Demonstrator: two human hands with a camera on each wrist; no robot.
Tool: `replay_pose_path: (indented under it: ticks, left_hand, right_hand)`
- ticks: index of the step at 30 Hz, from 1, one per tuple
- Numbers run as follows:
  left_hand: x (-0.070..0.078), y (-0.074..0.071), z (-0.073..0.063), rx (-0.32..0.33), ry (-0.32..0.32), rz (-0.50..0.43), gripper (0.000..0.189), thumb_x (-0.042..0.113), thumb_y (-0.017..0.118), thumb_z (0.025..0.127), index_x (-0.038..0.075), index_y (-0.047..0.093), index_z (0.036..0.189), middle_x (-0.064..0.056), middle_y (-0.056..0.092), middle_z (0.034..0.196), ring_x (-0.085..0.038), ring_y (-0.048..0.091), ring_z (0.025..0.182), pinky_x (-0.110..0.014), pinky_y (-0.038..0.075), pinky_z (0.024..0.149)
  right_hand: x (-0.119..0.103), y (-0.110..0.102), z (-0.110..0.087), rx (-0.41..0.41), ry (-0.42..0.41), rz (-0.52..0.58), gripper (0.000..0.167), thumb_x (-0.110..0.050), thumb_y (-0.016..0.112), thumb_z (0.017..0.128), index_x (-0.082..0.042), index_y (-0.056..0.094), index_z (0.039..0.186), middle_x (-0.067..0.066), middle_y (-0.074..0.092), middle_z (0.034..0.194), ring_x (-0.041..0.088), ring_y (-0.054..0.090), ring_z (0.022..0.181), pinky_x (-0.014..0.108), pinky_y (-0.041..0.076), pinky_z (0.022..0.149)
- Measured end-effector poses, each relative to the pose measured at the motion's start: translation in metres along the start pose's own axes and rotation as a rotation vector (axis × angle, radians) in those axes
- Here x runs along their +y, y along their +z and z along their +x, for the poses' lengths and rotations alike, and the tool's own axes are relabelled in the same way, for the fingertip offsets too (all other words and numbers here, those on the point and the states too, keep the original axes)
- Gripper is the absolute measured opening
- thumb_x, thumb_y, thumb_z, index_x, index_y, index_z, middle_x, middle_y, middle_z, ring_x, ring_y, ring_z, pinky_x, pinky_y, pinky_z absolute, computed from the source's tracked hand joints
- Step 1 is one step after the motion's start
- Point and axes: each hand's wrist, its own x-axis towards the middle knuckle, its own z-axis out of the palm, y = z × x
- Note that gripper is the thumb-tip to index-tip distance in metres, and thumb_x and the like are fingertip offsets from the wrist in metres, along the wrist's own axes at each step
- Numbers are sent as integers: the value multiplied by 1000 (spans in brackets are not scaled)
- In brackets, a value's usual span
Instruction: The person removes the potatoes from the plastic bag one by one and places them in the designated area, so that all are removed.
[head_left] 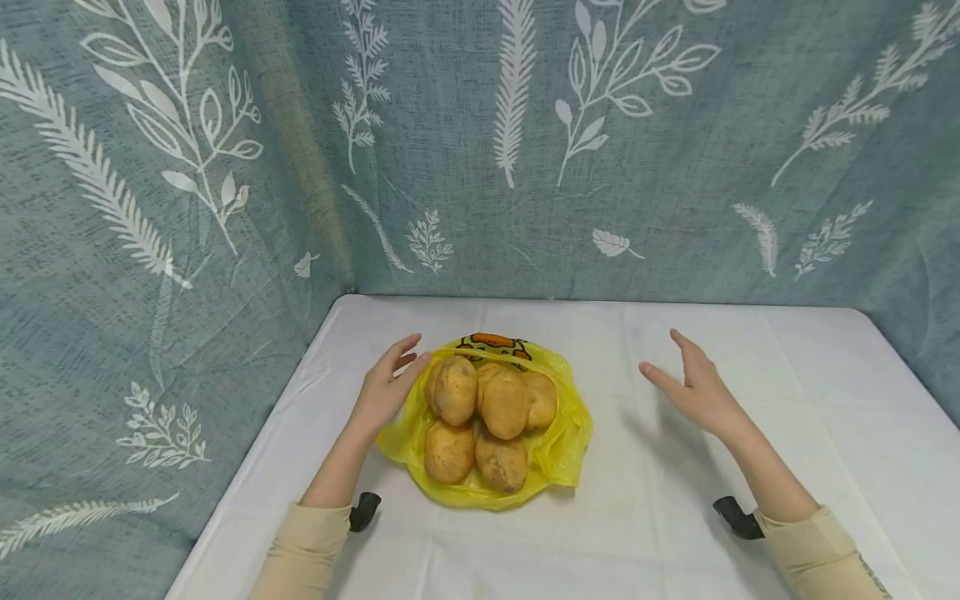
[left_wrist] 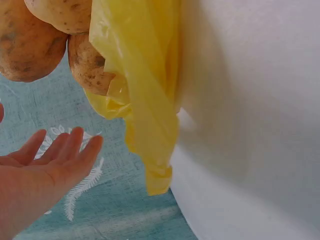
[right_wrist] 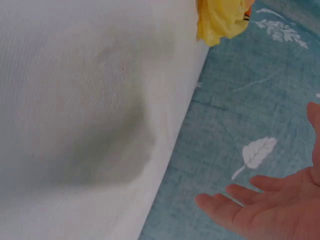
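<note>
Several brown potatoes (head_left: 505,406) sit in a yellow plastic bag (head_left: 562,450) whose mouth is spread wide around them. My left hand (head_left: 384,390) hovers at the bag's left edge with relaxed fingers, holding nothing. The left wrist view shows that hand (left_wrist: 55,172) apart from the bag (left_wrist: 150,100) and the potatoes (left_wrist: 30,45). Off to the bag's right, my right hand (head_left: 699,393) is held above the table, fingers extended and thumb apart. Only a corner of the bag (right_wrist: 222,20) appears in the right wrist view, well away from the right hand (right_wrist: 270,205).
A white cloth covers the table (head_left: 600,550), which has rounded far corners. Blue-green curtains (head_left: 450,208) with white leaf prints hang behind it and along the left side. A dark curved piece (head_left: 738,518) juts from the right wrist, another (head_left: 365,512) from the left.
</note>
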Motion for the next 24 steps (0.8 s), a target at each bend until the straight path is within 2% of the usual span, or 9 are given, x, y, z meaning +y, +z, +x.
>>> replay_pose_path:
  ticks: [5,15,24]
  left_hand:
    - [-6,-1,-5,-44,-53,-62,59,44,51,100,14,37,150,-9,35,154,-30,37,138,-50,31,111]
    - [-15,-3,-16,-153,-117,-197,61,38,49,103,6,30,151,-15,29,156,-33,31,141,-50,31,111]
    - [-16,-3,-22,-226,-139,-224,62,33,48,103,2,26,152,-20,25,156,-36,28,142,-50,28,112]
  right_hand:
    - [-6,7,-1,-39,-19,42,87,-46,53,99,5,7,154,34,12,154,52,15,140,67,22,106]
    - [-22,30,-3,-159,-80,148,84,-42,56,99,1,11,154,29,12,156,48,19,141,61,25,109]
    - [-32,47,-6,-263,-116,225,80,-39,57,99,-4,13,156,24,13,158,47,15,142,60,23,110]
